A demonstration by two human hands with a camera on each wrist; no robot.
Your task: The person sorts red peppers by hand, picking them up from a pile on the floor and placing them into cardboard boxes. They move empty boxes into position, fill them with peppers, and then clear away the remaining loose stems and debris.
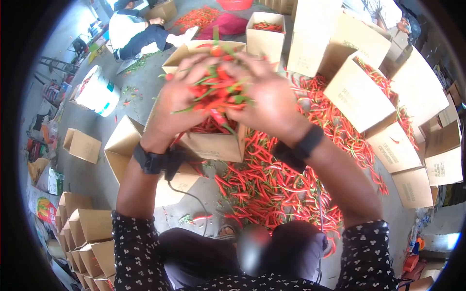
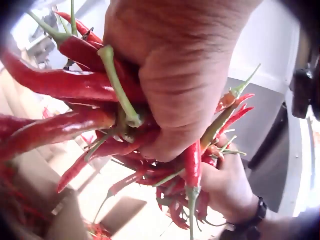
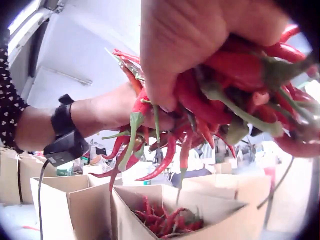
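Observation:
Both hands hold up a large bunch of red chili peppers [image 1: 218, 89] with green stems, high above an open cardboard box [image 1: 213, 148]. My left hand [image 1: 180, 99] grips the bunch from the left; its thumb presses over the chilies [image 2: 60, 85] in the left wrist view. From the other side my right hand [image 1: 272, 102] grips it, with thumb and fingers curled round the chilies [image 3: 240, 75] in the right wrist view. Stems and tips stick out on all sides. Inside the box below lie more red chilies [image 3: 165, 220].
A wide heap of loose chilies [image 1: 272, 184] covers the floor at front and right. Filled cardboard boxes [image 1: 361, 92] stand beyond it. To the left are a white bucket [image 1: 99, 92], a small box [image 1: 82, 145] and stacked boxes [image 1: 90, 228]. Another person [image 1: 133, 34] sits at the back.

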